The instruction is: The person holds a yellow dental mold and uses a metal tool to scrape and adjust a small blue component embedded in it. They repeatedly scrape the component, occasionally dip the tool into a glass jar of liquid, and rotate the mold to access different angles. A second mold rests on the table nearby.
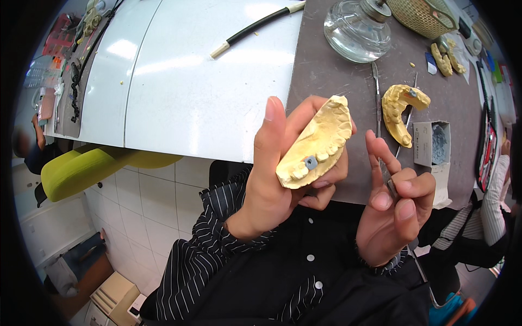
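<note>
the left hand (263,182) holds a yellow dental cast (321,136) in the air at the near edge of the desk (190,103). state of the left grip: pressed onto the cast, with the thumb along its left side and the fingers behind it and around its lower right edge. the cast is tilted, and its tooth row faces the camera. a grey-blue insert (310,162) with a dark centre sits in the lower part of the row, between teeth.

the right hand (394,214) is raised to the right of the cast, apart from it. state of the right grip: thumb and fingers pinch a small dark piece (391,187); most of it is hidden, and its kind cannot be told.

the desk is white at the left and grey-brown at the right. on the grey-brown part, beyond the right hand, lies a horseshoe cast (392,108) with a grey-blue spot on one arm. a metal spatula (377,89) lies just left of it. near its right side stands a small open box (422,144) with grey-blue contents. farther back are a clear glass flask (356,35) and a woven basket (424,16). a black rod (258,25) with pale ends lies on the white part.
</note>
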Available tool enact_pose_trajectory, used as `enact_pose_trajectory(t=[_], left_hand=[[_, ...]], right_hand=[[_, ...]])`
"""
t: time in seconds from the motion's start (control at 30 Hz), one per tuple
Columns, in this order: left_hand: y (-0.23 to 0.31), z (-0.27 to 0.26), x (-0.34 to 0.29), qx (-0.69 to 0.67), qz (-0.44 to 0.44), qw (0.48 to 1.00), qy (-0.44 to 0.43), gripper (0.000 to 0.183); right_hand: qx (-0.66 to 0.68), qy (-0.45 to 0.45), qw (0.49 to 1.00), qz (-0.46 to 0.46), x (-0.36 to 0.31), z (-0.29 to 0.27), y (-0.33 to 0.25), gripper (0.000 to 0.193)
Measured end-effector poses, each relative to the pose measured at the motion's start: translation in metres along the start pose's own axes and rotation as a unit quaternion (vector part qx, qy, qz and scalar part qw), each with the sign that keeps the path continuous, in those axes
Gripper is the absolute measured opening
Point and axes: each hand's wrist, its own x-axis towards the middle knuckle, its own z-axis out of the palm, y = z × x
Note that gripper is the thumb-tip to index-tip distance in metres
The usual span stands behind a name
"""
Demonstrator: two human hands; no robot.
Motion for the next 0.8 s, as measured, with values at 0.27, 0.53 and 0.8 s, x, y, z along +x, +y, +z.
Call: enact_pose_trajectory(t=[0.27,0.53,0.8], left_hand=[[-0.001,0.001,0.000,0.005,0.002,1.000,0.011,0.070],[-0.004,0.016,0.000,0.084,0.042,0.987,0.132,0.059],[-0.006,0.018,0.001,0.117,0.059,0.981,0.141,0.059]], right_hand=[[-0.027,-0.012,0.999,0.020,0.000,0.004,0.000,0.013],[-0.145,-0.117,0.981,-0.046,0.002,0.007,0.001,0.013],[-0.193,-0.156,0.967,-0.060,0.004,0.003,-0.004,0.012]])
